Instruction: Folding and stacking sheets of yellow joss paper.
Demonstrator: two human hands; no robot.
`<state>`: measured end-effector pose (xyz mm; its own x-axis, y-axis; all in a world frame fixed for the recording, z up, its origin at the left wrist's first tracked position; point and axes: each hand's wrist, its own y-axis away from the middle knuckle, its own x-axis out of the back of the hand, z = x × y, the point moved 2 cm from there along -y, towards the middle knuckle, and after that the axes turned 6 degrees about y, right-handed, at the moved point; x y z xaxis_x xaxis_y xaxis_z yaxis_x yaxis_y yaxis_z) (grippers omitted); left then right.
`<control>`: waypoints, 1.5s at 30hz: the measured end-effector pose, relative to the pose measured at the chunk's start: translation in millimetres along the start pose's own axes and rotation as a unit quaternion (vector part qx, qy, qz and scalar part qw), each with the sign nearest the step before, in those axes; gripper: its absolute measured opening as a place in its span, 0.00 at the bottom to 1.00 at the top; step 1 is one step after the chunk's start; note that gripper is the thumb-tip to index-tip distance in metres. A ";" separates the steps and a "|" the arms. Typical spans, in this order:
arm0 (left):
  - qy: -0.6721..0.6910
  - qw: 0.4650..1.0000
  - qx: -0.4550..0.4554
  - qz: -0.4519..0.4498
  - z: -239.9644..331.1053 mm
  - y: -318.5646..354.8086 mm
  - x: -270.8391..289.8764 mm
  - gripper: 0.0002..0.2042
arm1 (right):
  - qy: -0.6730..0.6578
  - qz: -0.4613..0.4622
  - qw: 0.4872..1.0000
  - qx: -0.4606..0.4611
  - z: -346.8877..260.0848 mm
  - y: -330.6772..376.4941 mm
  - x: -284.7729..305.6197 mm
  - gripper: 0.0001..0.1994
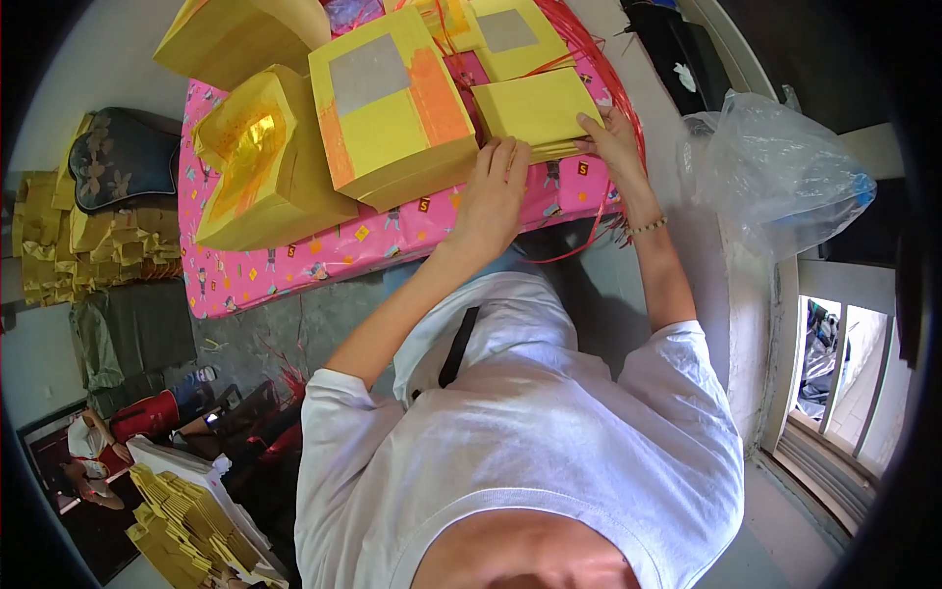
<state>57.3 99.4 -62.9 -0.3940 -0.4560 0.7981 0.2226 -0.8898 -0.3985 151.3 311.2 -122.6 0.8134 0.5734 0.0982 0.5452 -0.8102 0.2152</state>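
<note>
**Hands on a small yellow paper stack**

The left hand (494, 187) lies flat, fingers spread, at the near edge of the small yellow paper stack (535, 110); the right hand (613, 137) pinches that stack's right corner between thumb and fingers. The stack rests on the pink patterned cloth (294, 260) covering the counter, just beside a large yellow block with a silver square (392, 103). Another block with gold foil (255, 162) sits to the left, and red string (589, 49) trails behind. Several blocks look already squared up; this small stack appears to be the one in hand, not yet bound. More loose yellow sheets (182, 520) wait on the floor, lower left.
</note>
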 end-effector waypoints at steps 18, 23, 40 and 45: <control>-0.117 0.991 0.005 -0.058 -18.3 10.9 -46.3 0.27 | 0.534 0.161 0.776 0.295 -21.0 31.7 -8.4 0.19; -0.031 0.998 0.035 -0.044 -15.8 8.2 -46.2 0.38 | 0.471 0.139 0.807 0.329 -20.9 27.4 -6.9 0.19; -0.015 0.978 0.028 0.205 -19.9 19.9 94.7 0.18 | 0.339 -0.159 0.783 0.497 -123.4 66.8 -87.9 0.14; -0.048 0.978 0.078 0.186 -52.1 24.9 109.7 0.16 | 0.342 -0.173 0.777 0.499 -120.8 62.9 -93.2 0.12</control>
<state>-26.8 26.2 -8.8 -0.1753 -0.7372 0.6525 0.4717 -0.6447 -0.6015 85.3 221.5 -0.8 0.4706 0.4312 0.7698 0.8711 -0.0882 -0.4831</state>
